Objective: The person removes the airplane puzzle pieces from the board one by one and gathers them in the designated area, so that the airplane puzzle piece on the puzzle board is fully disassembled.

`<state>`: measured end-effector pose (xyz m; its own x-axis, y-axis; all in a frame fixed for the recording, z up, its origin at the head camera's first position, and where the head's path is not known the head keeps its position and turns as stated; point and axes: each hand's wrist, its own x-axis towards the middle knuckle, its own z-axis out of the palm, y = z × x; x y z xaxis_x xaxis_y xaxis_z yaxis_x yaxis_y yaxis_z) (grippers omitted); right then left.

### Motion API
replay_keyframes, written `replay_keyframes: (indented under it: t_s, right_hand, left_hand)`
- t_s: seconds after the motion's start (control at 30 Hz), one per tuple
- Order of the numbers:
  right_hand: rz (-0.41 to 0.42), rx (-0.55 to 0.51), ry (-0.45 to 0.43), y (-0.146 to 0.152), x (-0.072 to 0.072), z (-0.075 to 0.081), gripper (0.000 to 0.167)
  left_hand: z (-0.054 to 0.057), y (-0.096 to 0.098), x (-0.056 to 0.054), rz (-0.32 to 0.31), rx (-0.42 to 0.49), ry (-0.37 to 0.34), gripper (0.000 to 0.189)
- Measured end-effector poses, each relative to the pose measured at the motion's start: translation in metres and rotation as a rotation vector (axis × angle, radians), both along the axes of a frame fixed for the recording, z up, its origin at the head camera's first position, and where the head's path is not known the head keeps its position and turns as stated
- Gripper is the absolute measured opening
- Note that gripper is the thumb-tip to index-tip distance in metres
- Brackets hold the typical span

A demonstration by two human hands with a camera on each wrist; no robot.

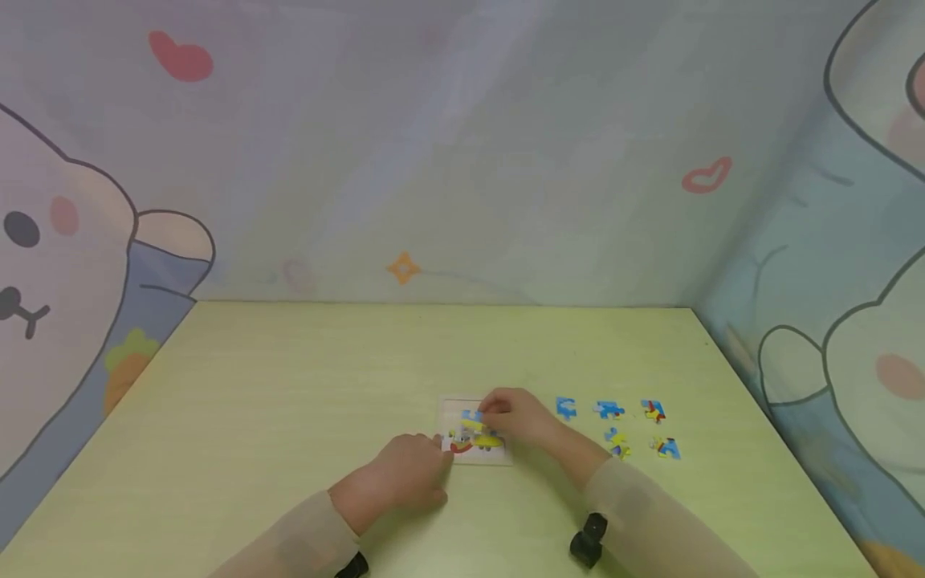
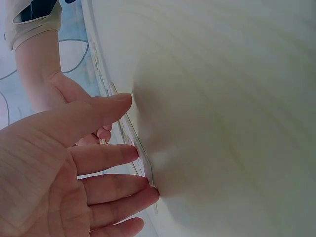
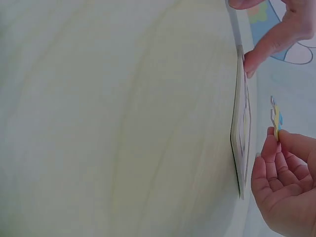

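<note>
A thin jigsaw board (image 1: 462,400) with a pale border lies on the table, with yellow and red printed shapes inside it. Along its left edge my left hand (image 1: 408,474) rests with fingers extended; fingertips touch the board's edge in the left wrist view. Over the board's upper part, my right hand (image 1: 523,419) pinches a blue and yellow puzzle piece (image 3: 276,118) between thumb and index finger. In the right wrist view that piece is raised off the board. Whether the printed shapes inside are fitted pieces is too small to tell.
Several loose puzzle pieces lie right of the board, among them a blue one (image 1: 567,408), a blue and red one (image 1: 610,409) and a yellow one (image 1: 617,441). Behind the wooden table (image 1: 303,361) stands a backdrop (image 1: 462,160) with cartoon prints, which also runs along both sides.
</note>
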<state>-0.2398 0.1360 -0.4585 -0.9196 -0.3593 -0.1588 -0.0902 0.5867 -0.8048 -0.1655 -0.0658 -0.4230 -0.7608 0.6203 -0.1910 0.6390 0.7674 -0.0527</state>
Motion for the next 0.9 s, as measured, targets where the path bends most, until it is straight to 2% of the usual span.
replay_keyframes:
  t_s: [0.17,0.43,0.67,0.9]
  right_hand:
    - [-0.017,0.005,0.008,0.014,0.001,-0.001,0.009]
    - [0.003,-0.011,0.003,0.039,0.009,-0.003,0.010]
    - [-0.010,0.008,0.007,0.052,0.013,-0.003,0.010]
    - [-0.005,0.012,0.017,0.065,0.015,-0.001,0.011]
  left_hand:
    - [-0.003,0.001,0.002,0.012,-0.013,-0.008,0.046]
    - [-0.008,0.002,0.001,0.025,-0.055,-0.013,0.060]
    - [-0.007,0.003,0.003,0.044,-0.059,-0.049,0.066]
    - [-0.005,0.004,0.003,0.030,-0.062,-0.029,0.065]
